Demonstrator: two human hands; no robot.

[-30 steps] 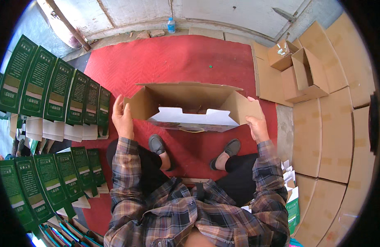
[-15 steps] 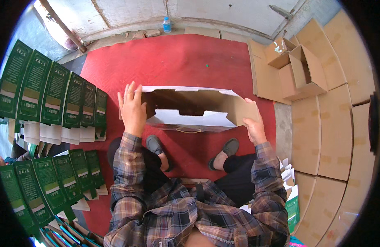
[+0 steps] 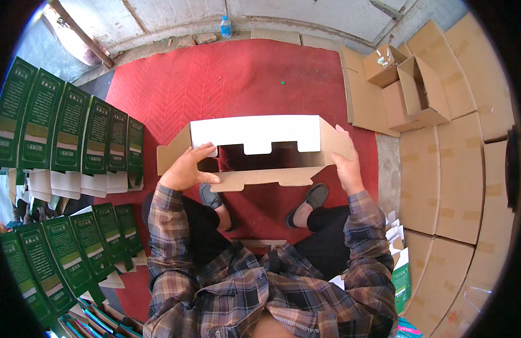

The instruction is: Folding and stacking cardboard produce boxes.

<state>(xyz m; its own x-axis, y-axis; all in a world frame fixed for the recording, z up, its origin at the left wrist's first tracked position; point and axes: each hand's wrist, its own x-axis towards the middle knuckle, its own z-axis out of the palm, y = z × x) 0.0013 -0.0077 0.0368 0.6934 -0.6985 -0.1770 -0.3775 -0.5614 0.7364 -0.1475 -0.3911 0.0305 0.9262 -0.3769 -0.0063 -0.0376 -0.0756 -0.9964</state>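
Observation:
A carton (image 3: 255, 132), open at the top, is held between my hands above my lap and shoes. Its far flap, white with a notched edge, leans over the opening, while the brown near flap (image 3: 260, 178) hangs outward toward me. At the left end, my left hand (image 3: 187, 168) grips the corner; its fingers press the white flap and its thumb lies on the near flap. A brown end flap sticks out beyond that hand. My right hand (image 3: 346, 162) pinches the right end flap, thumb on the inside, other fingers mostly hidden behind it.
Green printed cartons (image 3: 69, 124) stand in two rows on the left. Stacked brown boxes (image 3: 421, 174) line the right side, with small open boxes (image 3: 421, 93) at the far right. A red mat (image 3: 215, 79) covers the floor; a blue bottle (image 3: 225, 27) stands by the far wall.
The far white flap has come down over the opening, and the near flap has folded outward. My left hand has moved from the far left corner toward the near left one.

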